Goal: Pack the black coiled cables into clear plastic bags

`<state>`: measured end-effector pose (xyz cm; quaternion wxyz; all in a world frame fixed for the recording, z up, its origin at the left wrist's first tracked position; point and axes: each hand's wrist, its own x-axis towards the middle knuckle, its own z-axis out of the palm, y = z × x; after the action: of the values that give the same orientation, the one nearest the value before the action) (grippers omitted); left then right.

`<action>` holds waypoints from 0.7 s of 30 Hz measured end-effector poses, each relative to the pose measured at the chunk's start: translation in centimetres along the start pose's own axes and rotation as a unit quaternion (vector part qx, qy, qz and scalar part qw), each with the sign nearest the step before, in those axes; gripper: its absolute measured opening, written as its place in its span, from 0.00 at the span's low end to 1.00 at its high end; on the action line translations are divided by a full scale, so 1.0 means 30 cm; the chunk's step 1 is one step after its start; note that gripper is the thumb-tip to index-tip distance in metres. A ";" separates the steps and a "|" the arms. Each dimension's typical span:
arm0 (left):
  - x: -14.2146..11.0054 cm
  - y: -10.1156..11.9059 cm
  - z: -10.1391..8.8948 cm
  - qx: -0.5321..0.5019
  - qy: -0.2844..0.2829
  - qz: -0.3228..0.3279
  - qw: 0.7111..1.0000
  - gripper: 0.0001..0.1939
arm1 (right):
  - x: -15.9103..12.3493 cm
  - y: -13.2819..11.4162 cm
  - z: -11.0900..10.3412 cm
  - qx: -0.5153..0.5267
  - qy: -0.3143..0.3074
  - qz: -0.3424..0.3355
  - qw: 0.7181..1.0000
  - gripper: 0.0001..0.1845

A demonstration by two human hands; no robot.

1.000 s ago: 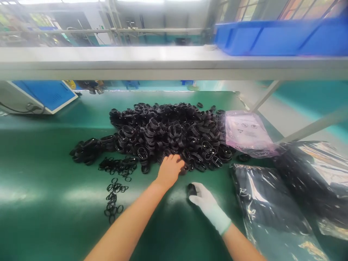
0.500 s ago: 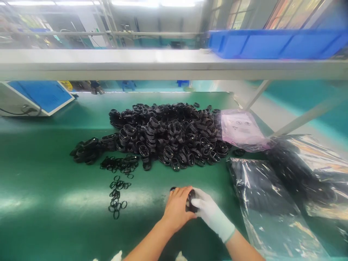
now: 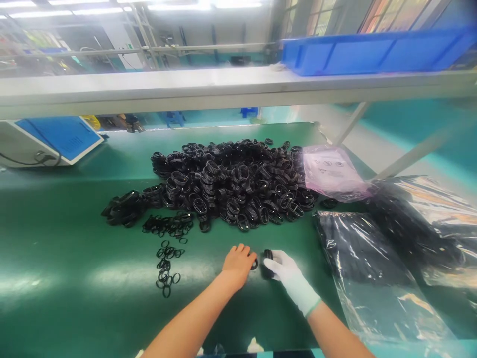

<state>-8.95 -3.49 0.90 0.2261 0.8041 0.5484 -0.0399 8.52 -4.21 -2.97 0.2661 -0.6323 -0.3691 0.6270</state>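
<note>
Our left hand (image 3: 237, 262) was closed on a black coil (image 3: 254, 264), our right hand (image 3: 286, 271) on a coil bundle (image 3: 268, 263), both over the counter (image 3: 93, 238); gathering seemed underway, calling for aligned edges.

Green smooth bench (image 3: 93, 258), semi-glossy, w/ blurry white glare left of the bare left hand (image 3: 239, 261). Black coiled cables (image 3: 223, 184) beyond both hands: look like plastic or rubber, satin w/ small shiny spots, ridged where the loops stack. Thin black rings (image 3: 164, 268) left of the bare hand: rubbery-looking, fairly matt. White right glove (image 3: 288, 276): matt cloth, knit too fine to tell. Clear plastic bag w/ black contents (image 3: 367, 253), right of gloved hand: v. glossy, crinkled. Pink translucent plastic bag (image 3: 330, 171), beyond gloved hand: thin, soft sheen, wrinkled. Blue bin (image 3: 357, 53), far beyond: smooth plastic, low gloss.
</note>
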 end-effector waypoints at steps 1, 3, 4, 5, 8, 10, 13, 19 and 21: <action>0.014 0.016 0.012 -0.009 -0.005 -0.022 1.000 0.24 | 0.002 0.002 0.003 -0.023 0.003 -0.008 1.000 0.30; 0.035 0.039 0.028 -0.036 -0.002 -0.080 0.996 0.21 | 0.005 0.005 0.002 -0.068 0.020 -0.024 0.997 0.28; 0.041 0.046 0.032 -0.046 0.003 -0.106 0.993 0.20 | 0.005 0.007 -0.003 -0.089 0.031 -0.031 0.995 0.27; 0.045 0.048 0.035 -0.059 0.006 -0.128 0.990 0.20 | 0.007 0.009 -0.009 -0.107 0.041 -0.035 0.993 0.26; 0.050 0.048 0.051 -0.164 0.002 -0.169 0.972 0.22 | 0.015 0.014 -0.029 -0.137 0.048 -0.037 0.989 0.24; 0.051 0.050 0.076 -0.251 -0.008 -0.171 0.953 0.24 | 0.022 0.017 -0.036 -0.138 0.033 -0.031 0.989 0.24; 0.049 0.061 0.124 -0.321 -0.004 -0.156 0.934 0.25 | 0.030 0.021 -0.034 -0.122 -0.004 -0.003 0.992 0.26; 0.041 0.056 0.164 -0.417 0.013 -0.098 0.903 0.26 | 0.024 0.030 -0.021 -0.073 -0.064 0.013 0.995 0.26; 0.045 0.041 0.170 -0.436 0.001 -0.078 0.896 0.27 | 0.020 0.037 -0.023 -0.061 -0.068 0.005 0.996 0.27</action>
<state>-6.37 -4.77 -3.69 0.5496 0.5795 0.5721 0.1868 9.31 -4.28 -4.15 0.1983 -0.6052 -0.4208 0.6460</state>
